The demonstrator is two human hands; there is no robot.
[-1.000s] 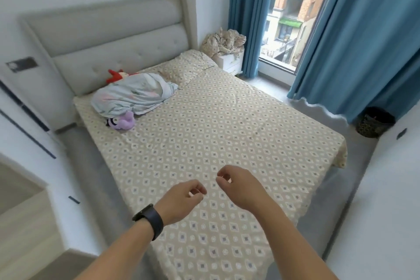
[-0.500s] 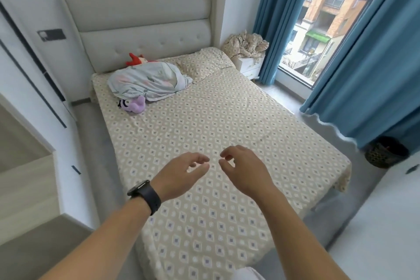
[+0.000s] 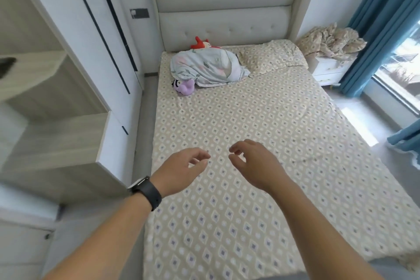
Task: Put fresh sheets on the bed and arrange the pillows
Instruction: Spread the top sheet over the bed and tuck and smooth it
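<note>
A beige sheet (image 3: 261, 134) with a diamond pattern lies flat over the whole bed. At the head end rests a pillow (image 3: 271, 57) in matching fabric, and left of it a pale blue bundle of cloth (image 3: 204, 68). A red plush toy (image 3: 200, 43) and a purple plush toy (image 3: 185, 85) lie against that bundle. My left hand (image 3: 181, 171), with a black watch on its wrist, and my right hand (image 3: 254, 162) hover side by side above the foot half of the bed. Both have loosely curled fingers and hold nothing.
A crumpled beige cloth (image 3: 329, 40) sits on a white nightstand (image 3: 330, 69) right of the headboard (image 3: 225, 10). Blue curtains (image 3: 384, 20) and a window fill the right side. White wardrobes and a wooden shelf unit (image 3: 59, 107) line the left, leaving a narrow floor gap.
My view has swung left, so the bed now faces me head-on. Both hands have stayed close together over the sheet, with the fingers slightly more spread.
</note>
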